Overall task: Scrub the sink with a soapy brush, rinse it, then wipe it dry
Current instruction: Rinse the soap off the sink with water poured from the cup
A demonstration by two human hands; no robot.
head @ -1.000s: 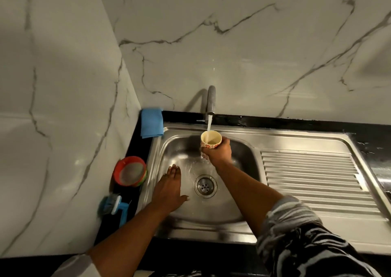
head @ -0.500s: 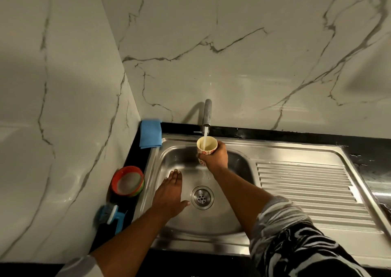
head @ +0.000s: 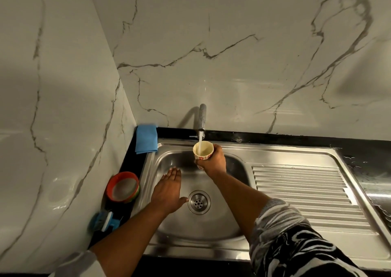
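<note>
The steel sink has a round drain in its basin. Water runs from the tap into a small patterned cup, upright under the spout, with my right hand shut on it. My left hand lies flat and open on the basin floor, left of the drain. A blue scrub brush lies on the black counter at the sink's left. A folded blue cloth sits in the back left corner.
A red-rimmed round soap dish stands on the counter between cloth and brush. A ribbed steel drainboard extends right of the basin. Marble walls close the back and left side. The black counter is wet at the far right.
The view has tilted up, so the sink sits lower in frame. The cup stays under the running tap and my left hand stays flat in the basin.
</note>
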